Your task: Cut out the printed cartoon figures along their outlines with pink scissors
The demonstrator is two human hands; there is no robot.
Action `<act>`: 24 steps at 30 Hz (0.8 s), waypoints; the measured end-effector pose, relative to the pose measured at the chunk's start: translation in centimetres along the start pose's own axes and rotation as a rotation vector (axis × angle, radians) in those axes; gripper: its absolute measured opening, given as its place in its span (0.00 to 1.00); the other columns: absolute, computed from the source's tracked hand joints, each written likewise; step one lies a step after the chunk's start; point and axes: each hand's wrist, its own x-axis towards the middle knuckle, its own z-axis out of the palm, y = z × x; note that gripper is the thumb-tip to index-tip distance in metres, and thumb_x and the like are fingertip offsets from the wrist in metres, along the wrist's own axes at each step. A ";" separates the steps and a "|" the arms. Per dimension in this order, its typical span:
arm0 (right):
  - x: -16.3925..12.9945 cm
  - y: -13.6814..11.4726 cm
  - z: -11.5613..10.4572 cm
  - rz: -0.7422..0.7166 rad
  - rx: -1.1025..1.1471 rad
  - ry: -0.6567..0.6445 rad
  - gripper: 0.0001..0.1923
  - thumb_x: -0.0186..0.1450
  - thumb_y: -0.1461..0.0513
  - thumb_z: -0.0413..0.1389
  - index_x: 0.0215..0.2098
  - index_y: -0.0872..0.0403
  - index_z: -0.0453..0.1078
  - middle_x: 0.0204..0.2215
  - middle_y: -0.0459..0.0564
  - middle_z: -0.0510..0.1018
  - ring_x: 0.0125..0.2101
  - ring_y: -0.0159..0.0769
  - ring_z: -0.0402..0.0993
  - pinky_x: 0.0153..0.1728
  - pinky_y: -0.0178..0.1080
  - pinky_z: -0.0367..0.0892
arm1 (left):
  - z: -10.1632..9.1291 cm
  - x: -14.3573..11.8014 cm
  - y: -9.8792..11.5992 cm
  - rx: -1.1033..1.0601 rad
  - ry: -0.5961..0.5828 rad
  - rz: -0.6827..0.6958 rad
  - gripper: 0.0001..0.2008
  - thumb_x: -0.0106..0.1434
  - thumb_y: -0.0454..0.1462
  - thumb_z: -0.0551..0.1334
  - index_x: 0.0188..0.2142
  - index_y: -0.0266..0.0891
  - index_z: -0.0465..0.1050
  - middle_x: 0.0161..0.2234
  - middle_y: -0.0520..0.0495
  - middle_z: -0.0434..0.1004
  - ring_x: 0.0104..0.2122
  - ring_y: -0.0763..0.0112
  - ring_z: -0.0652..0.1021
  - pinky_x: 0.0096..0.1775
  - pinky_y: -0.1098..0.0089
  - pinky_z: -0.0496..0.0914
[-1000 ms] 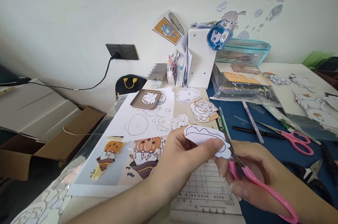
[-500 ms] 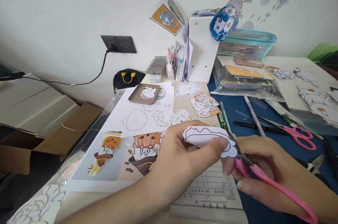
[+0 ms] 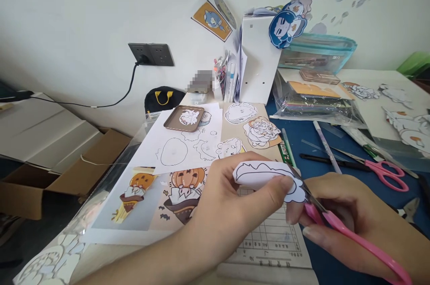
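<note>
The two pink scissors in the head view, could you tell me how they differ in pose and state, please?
The pink scissors in hand are gripped by the right hand, lifted off the desk; the spare pink scissors lie flat on the blue mat, untouched.
The held pair's blades meet the paper cutout that the left hand pinches; the spare pair's blades touch no paper.
Both have pink handles and metal blades.

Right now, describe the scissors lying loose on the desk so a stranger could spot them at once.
Start at the blue mat covering the right half of the desk. On it, right of the black pen, lie the spare scissors, touched by neither hand. Their pink handles match the pair in the right hand, but these rest flat with blades pointing left.
</note>
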 end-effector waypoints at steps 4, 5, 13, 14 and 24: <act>-0.3 0.1 0.2 -0.020 -0.028 0.040 0.14 0.55 0.70 0.56 0.30 0.42 0.75 0.23 0.37 0.79 0.23 0.27 0.76 0.25 0.25 0.71 | 0.0 0.0 0.0 0.004 -0.014 0.011 0.07 0.60 0.32 0.67 0.25 0.36 0.75 0.22 0.57 0.71 0.24 0.84 0.68 0.27 0.85 0.64; -0.3 0.1 0.3 -0.023 -0.031 0.055 0.14 0.54 0.70 0.56 0.29 0.42 0.75 0.23 0.37 0.79 0.22 0.27 0.76 0.24 0.25 0.71 | 0.0 0.0 0.0 0.000 -0.012 0.011 0.07 0.60 0.32 0.66 0.25 0.36 0.75 0.22 0.57 0.71 0.24 0.84 0.68 0.27 0.85 0.64; -0.2 0.2 0.8 -0.036 -0.100 0.177 0.13 0.52 0.68 0.57 0.27 0.40 0.76 0.19 0.36 0.74 0.19 0.26 0.73 0.22 0.24 0.71 | 0.0 0.1 0.2 -0.044 -0.015 0.002 0.06 0.60 0.31 0.67 0.26 0.36 0.75 0.22 0.56 0.72 0.23 0.84 0.68 0.27 0.84 0.64; -0.2 0.3 0.8 -0.042 -0.118 0.187 0.13 0.53 0.67 0.57 0.27 0.39 0.75 0.19 0.36 0.74 0.19 0.26 0.73 0.21 0.23 0.71 | 0.0 0.1 0.2 -0.054 -0.019 -0.003 0.07 0.60 0.32 0.66 0.25 0.36 0.75 0.21 0.57 0.72 0.23 0.84 0.68 0.27 0.84 0.64; -0.6 0.8 0.6 -0.042 -0.218 0.236 0.10 0.53 0.64 0.60 0.27 0.39 0.76 0.22 0.39 0.80 0.22 0.34 0.78 0.22 0.30 0.76 | 0.1 0.1 0.2 -0.086 -0.034 -0.014 0.06 0.60 0.31 0.66 0.27 0.36 0.74 0.21 0.56 0.73 0.24 0.83 0.71 0.28 0.83 0.65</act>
